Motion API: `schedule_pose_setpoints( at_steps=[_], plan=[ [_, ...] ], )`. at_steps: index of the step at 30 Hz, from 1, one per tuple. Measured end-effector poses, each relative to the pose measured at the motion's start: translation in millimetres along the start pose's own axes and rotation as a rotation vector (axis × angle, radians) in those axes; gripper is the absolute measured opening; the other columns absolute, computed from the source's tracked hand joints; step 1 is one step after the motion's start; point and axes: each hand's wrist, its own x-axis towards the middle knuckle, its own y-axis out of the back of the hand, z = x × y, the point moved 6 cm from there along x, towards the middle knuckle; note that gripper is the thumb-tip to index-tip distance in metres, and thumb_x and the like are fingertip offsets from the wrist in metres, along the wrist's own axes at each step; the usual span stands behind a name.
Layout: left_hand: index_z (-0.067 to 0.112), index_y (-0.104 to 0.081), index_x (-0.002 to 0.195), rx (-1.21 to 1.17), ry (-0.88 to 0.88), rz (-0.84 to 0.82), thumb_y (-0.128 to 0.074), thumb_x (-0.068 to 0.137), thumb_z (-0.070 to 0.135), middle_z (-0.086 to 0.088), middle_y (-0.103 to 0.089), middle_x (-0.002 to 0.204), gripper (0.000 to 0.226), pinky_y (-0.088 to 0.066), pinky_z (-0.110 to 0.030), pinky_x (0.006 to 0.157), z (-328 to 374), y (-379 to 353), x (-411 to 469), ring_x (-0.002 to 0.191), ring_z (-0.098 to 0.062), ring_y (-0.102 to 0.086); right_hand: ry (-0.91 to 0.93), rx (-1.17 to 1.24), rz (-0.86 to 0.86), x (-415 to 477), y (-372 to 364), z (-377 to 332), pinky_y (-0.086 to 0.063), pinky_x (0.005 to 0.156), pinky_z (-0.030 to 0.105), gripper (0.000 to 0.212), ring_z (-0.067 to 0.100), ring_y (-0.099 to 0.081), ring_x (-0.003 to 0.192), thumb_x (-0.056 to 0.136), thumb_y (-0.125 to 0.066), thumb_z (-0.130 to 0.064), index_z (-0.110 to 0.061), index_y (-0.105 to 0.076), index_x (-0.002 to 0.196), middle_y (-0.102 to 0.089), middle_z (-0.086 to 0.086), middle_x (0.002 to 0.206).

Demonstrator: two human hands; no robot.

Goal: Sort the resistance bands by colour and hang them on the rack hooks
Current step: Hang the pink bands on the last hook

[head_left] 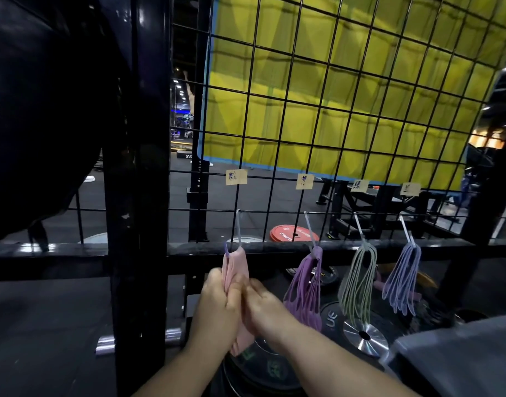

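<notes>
A bunch of pink bands (236,262) hangs from the leftmost hook (239,229) on the black wire grid rack (274,116). My left hand (217,305) grips the pink bunch below the hook. My right hand (264,303) presses against it from the right, fingers curled onto the same bands. The pink ends (241,343) show below my left wrist. On the hooks to the right hang purple bands (307,285), pale green bands (359,282) and lavender-blue bands (403,279). A paper label (236,177) is fixed above each hook.
Black weight plates (360,333) are stacked below the hanging bands. A red plate (293,233) lies on the floor behind the grid. A thick black upright post (137,196) stands left of the hooks. A grey surface (458,359) fills the lower right.
</notes>
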Motion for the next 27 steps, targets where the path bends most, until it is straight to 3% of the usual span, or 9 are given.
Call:
schedule_pose_setpoints(
  at_steps=[5,8,13,17,21,27],
  plan=[
    [0.023,-0.039,0.074,-0.032,-0.011,0.031,-0.049,0.096,0.027,-0.003,-0.053,0.075,0.025,-0.038,-0.031,0.057,-2.8,-3.3,-0.9,0.066,-0.015,-0.053,-0.018,-0.051,-0.012,-0.2,-7.3,12.5,-0.047,0.101,0.044,0.051,0.019,-0.063,0.109,0.087,-0.034,-0.07,-0.031,-0.052,0.115,-0.066,0.004,0.116],
    [0.022,-0.038,0.075,-0.016,0.004,0.057,-0.039,0.095,0.043,-0.003,-0.055,0.076,0.029,-0.047,-0.04,0.06,-5.8,-4.6,-3.5,0.067,-0.021,-0.056,0.011,-0.103,-0.026,-4.3,-7.0,9.0,-0.048,0.099,0.042,0.042,0.02,-0.063,0.105,0.097,-0.032,-0.059,-0.026,-0.048,0.118,-0.067,0.006,0.112],
    [0.022,-0.038,0.076,-0.014,0.017,0.066,-0.039,0.098,0.034,-0.004,-0.055,0.08,0.025,-0.048,-0.039,0.063,-3.9,-7.4,-9.1,0.069,-0.02,-0.056,0.037,-0.145,-0.071,-16.3,0.9,-0.4,-0.045,0.094,0.031,0.04,0.017,-0.057,0.108,0.101,-0.027,-0.052,-0.027,-0.043,0.127,-0.059,0.002,0.116],
    [0.023,-0.041,0.077,-0.016,0.002,0.052,-0.044,0.097,0.033,-0.003,-0.055,0.079,0.023,-0.049,-0.038,0.062,-0.9,-7.7,-14.6,0.069,-0.017,-0.056,0.037,-0.162,-0.074,-17.3,2.8,1.6,-0.046,0.098,0.035,0.039,0.019,-0.057,0.111,0.102,-0.026,-0.051,-0.03,-0.04,0.132,-0.058,0.002,0.122],
    [0.022,-0.042,0.08,-0.019,-0.027,0.05,-0.05,0.084,0.052,-0.003,-0.055,0.081,0.032,-0.049,-0.04,0.064,-0.3,-7.3,-19.1,0.072,-0.019,-0.057,-0.009,-0.113,-0.097,-16.6,0.6,5.3,-0.051,0.097,0.041,0.033,0.024,-0.062,0.108,0.101,-0.03,-0.048,-0.031,-0.042,0.127,-0.062,0.009,0.12],
    [0.015,-0.041,0.074,-0.021,0.0,0.065,-0.045,0.098,0.025,-0.011,-0.055,0.073,0.027,-0.046,-0.043,0.062,-8.8,-8.3,-16.5,0.066,-0.026,-0.054,-0.001,-0.19,-0.104,-21.4,3.4,7.3,-0.044,0.101,0.035,0.038,0.019,-0.056,0.114,0.1,-0.032,-0.051,-0.026,-0.044,0.127,-0.058,0.003,0.126]
  ],
)
